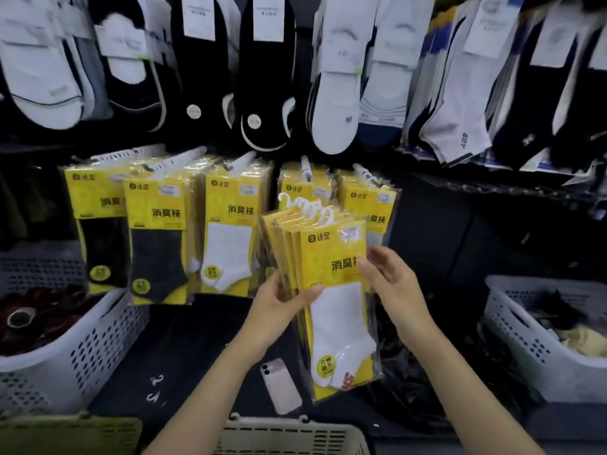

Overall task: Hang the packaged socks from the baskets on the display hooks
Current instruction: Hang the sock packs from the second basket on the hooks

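Above the basket [289, 436], left hand [279, 310] and right hand [394, 284] fingers [377, 257] clasp sock packs' [328, 251] edges.

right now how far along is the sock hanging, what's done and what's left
Done: several rows of yellow sock packs already hang on the lower hooks. In hand: the left hand and right hand hold a stack of white-sock packs, hangers up, not yet on a hook. Left: that stack, plus whatever lies in the right basket and left basket, contents unclear.
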